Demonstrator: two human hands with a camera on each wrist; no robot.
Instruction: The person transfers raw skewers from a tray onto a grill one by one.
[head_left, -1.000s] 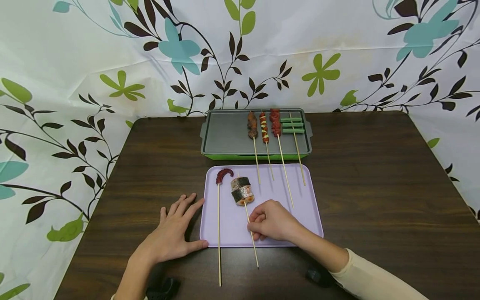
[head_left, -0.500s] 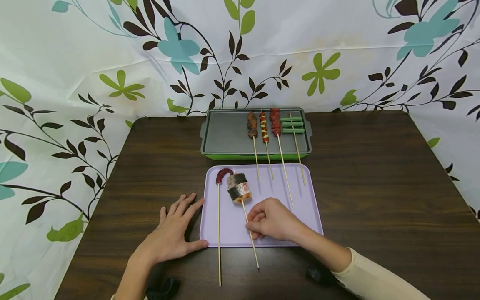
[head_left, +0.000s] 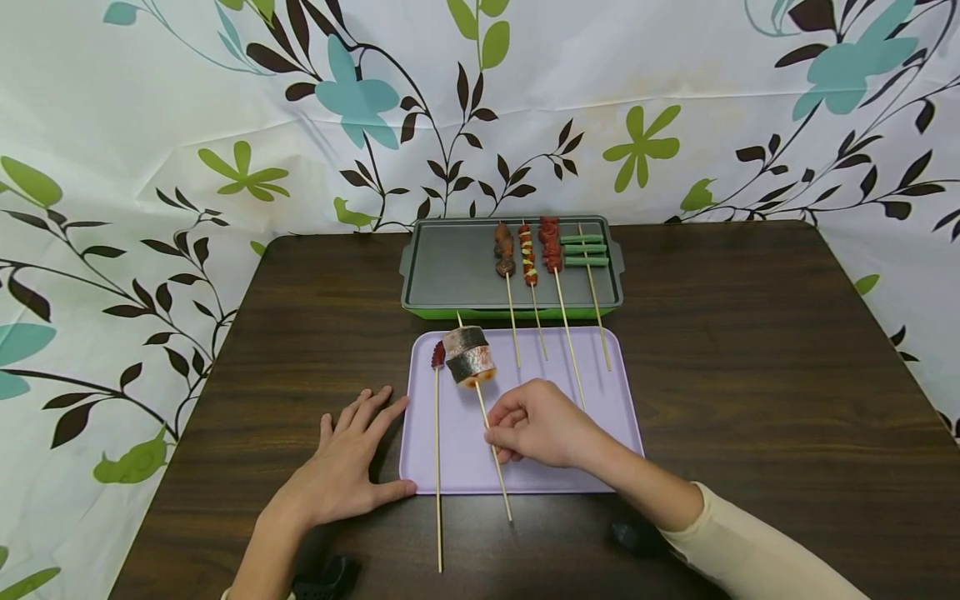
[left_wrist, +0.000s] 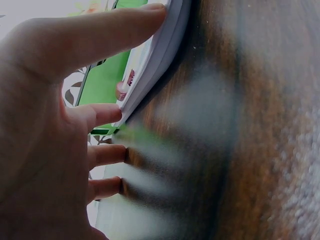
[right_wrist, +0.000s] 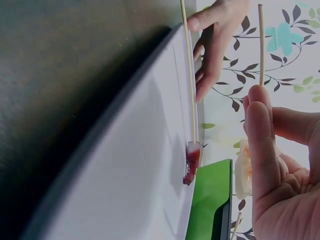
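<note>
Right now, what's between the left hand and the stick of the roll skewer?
The tentacle skewer: in the head view its stick runs between the left hand and the roll skewer. Between the two sticks, bare tray shows.

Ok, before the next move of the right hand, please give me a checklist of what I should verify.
1. Right hand pinches the stick: ok.
2. Roll is clear of tray and tentacle: ok.
3. Left hand touches the tray edge: ok.
4. Tentacle stick lies within the tray: not ok, passes the near edge.
5. Grill has room to the left of its skewers: ok.
6. Grill is cold: cannot tell.
</note>
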